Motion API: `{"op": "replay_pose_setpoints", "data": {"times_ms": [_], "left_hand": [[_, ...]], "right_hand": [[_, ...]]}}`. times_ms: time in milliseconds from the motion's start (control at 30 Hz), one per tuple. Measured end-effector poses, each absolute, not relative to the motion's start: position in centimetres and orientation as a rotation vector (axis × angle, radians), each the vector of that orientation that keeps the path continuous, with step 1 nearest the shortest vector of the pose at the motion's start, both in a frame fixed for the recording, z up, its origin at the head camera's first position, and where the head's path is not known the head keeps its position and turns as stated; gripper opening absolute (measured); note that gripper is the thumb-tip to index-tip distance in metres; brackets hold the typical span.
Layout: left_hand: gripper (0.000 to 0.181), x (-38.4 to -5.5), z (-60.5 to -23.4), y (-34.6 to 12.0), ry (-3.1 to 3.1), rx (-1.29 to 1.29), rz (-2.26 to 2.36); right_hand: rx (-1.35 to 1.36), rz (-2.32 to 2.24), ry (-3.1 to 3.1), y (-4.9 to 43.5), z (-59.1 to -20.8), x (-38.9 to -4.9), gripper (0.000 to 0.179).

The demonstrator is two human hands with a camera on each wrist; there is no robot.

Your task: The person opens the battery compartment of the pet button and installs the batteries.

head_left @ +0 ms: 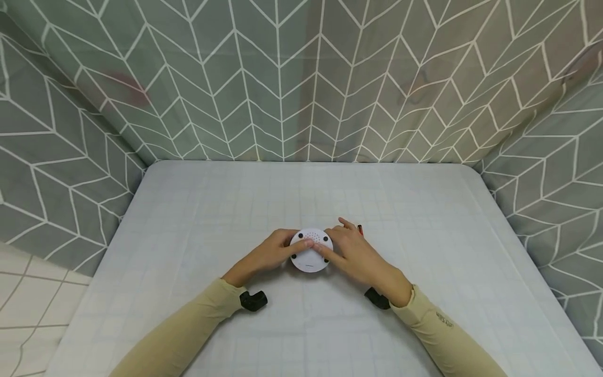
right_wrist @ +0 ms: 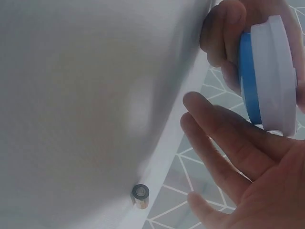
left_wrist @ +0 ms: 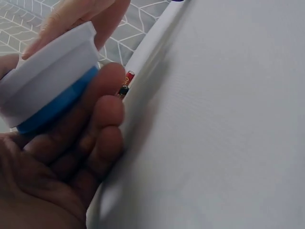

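1. The round white device (head_left: 310,259) sits between both hands at the middle of the scene, apparently raised off the counter (head_left: 301,193); that lift probably leaves space for fingers underneath.
2. Its face with black feet (head_left: 325,239) and small holes is turned up, likely so both thumbs can work on it. The blue side (left_wrist: 64,102) faces down.
3. The left hand (head_left: 270,252) pinches the device, thumb on the upper face and curled fingers (left_wrist: 108,113) at the blue side; this hand seems the steadier support.
4. The right hand (head_left: 359,255) rests its thumb on the same face, near the left thumb, perhaps to press or balance. Its other fingers (right_wrist: 233,138) are straight and loosely spread; how much weight the index bears, I cannot tell.
5. A battery (head_left: 360,230) lies on the counter just beyond the right hand, partly hidden, presumably set there within easy reach. Whether another lies beside it is unclear.
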State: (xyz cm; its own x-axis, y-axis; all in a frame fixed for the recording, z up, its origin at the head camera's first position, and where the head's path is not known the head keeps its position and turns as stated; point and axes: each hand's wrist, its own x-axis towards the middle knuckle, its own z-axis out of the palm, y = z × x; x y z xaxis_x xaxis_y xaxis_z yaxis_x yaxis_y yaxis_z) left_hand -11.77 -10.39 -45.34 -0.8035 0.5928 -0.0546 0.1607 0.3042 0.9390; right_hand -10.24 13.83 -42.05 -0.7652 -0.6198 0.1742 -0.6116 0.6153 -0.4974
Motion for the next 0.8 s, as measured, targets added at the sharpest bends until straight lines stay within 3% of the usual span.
{"op": "replay_pose_setpoints", "data": {"times_ms": [133,400,600,800], "left_hand": [[0.040,-11.7,-45.8,-10.6,2.134,0.600,1.573],[0.033,-11.8,-46.6,-10.6,2.018,0.590,1.688],[0.034,-11.7,-46.5,-10.6,1.991,0.556,1.712],[0.035,-11.5,-46.4,-10.5,1.970,0.531,1.745]], "right_hand": [[-1.071,-0.867,2.829,13.6,-42.2,-10.1,0.035],[-1.105,-0.954,2.913,13.5,-41.9,-9.4,0.062],[-1.260,-1.023,2.916,13.4,-41.6,-9.2,0.075],[-1.400,-1.061,2.907,13.1,-41.5,-9.1,0.069]]}}
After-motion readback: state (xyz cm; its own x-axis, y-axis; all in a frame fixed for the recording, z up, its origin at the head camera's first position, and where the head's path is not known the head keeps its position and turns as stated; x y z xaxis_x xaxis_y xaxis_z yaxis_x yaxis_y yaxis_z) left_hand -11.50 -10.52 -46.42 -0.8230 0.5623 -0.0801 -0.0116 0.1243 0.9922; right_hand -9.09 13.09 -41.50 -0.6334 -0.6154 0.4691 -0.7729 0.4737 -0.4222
